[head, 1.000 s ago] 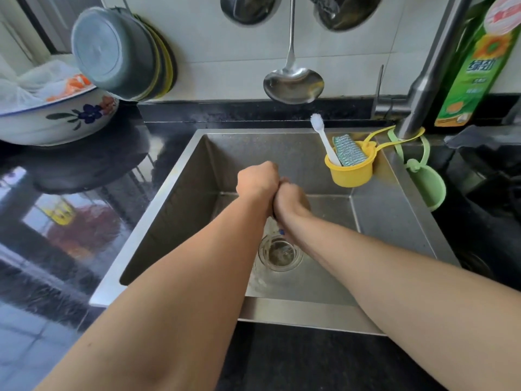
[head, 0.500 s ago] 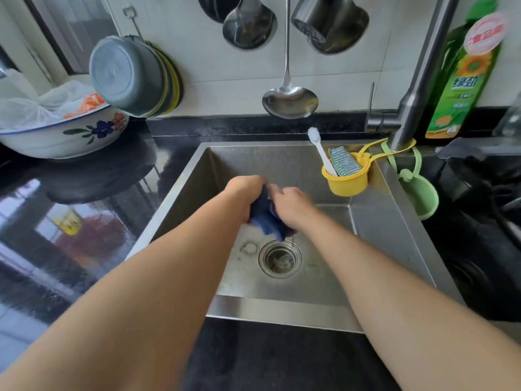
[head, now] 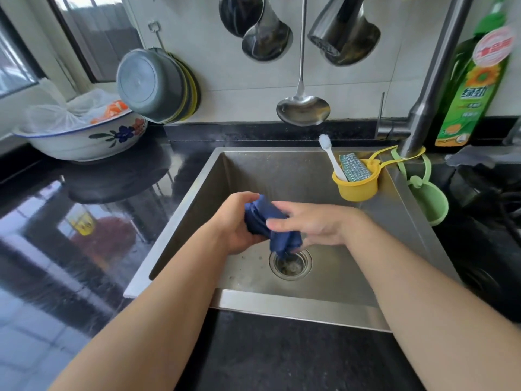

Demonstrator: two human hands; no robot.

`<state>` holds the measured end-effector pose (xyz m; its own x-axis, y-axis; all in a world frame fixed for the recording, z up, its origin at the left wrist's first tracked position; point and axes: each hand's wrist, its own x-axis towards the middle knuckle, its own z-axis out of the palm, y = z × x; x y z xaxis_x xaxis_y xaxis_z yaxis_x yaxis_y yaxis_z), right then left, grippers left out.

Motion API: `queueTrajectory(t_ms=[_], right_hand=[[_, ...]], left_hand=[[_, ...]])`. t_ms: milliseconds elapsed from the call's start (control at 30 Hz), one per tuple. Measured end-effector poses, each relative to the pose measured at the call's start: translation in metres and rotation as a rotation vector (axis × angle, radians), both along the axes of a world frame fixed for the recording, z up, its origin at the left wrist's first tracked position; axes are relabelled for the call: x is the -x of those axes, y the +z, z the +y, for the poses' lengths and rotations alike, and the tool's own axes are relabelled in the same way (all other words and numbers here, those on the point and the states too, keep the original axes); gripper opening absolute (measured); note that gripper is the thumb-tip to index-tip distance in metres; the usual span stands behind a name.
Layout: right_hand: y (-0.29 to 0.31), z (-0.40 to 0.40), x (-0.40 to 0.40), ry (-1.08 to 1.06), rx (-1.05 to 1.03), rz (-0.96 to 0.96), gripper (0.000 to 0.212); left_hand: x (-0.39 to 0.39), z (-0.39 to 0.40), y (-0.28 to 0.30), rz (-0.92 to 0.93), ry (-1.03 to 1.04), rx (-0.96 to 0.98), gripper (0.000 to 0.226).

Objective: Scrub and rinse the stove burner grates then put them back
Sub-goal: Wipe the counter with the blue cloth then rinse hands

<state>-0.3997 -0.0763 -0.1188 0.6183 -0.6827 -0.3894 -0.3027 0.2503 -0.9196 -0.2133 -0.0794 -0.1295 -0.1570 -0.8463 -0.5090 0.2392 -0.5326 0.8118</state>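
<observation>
Both hands and a blue cloth (head: 267, 221) are filling the middle of the sink (head: 296, 307); a yellow caddy (head: 356, 187) is blocking its far right corner.

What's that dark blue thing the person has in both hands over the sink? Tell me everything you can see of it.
It is a dark blue cloth, soft fabric bunched into a crumpled wad with deep folds. The left hand curls round its upper end; the right hand lies against its other side, fingers mostly straight, blurred. Its lower end hangs in a twisted tail toward the drain of the steel sink; whether it touches the strainer cannot be told. Whether it is wet cannot be told either.
</observation>
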Motion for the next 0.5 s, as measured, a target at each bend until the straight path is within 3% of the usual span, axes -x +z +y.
queueTrajectory(t_ms=[67, 167, 267, 333, 400, 500], right_hand=[[-0.006, 0.0, -0.007, -0.06, 0.205, 0.148, 0.039], [0.004, -0.01, 0.009, -0.359, 0.228, 0.083, 0.026], [0.02, -0.02, 0.027, -0.604, 0.286, 0.089, 0.019], [0.034, -0.017, 0.022, -0.58, 0.366, 0.076, 0.016], [0.049, -0.008, 0.009, -0.4, 0.423, 0.098, 0.012], [0.084, 0.007, -0.008, -0.108, 0.385, 0.187, 0.018]], left_hand=[[-0.002, -0.002, -0.004, -0.036, 0.039, 0.085, 0.026], [-0.008, -0.005, -0.007, -0.183, 0.047, 0.173, 0.047], [-0.008, -0.002, -0.006, -0.574, -0.062, 0.236, 0.057], [0.001, 0.009, -0.004, -0.818, -0.264, 0.32, 0.052], [0.008, 0.019, 0.006, -0.699, -0.347, 0.422, 0.062], [0.008, 0.027, 0.039, -0.202, -0.276, 0.533, 0.082]])
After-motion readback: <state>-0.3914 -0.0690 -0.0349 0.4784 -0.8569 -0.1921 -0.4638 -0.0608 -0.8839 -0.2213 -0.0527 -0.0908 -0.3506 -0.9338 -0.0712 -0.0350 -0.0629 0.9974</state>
